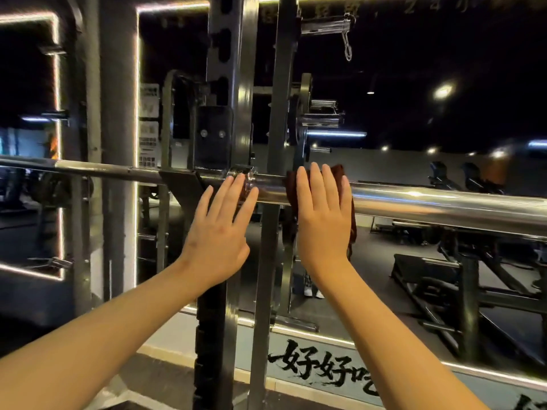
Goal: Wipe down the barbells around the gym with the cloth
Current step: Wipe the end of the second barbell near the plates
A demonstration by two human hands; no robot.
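Chrome barbell point(429, 202), racked horizontally across a steel rack upright point(245, 84); both ends are cut off by the frame edges. Maroon cloth point(338, 170), draped over the sleeve just right of the collar point(250, 176) and largely hidden behind the right hand point(322, 214). Right hand: fingers straight, laid flat on the cloth; thumb not seen. Left hand point(219, 229): fingers straight and slightly fanned, tips touching the collar.

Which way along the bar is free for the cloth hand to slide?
Right of the cloth, the bar runs bare to the frame edge. Left is crowded: the left hand, collar and rack upright sit close beside the right hand.
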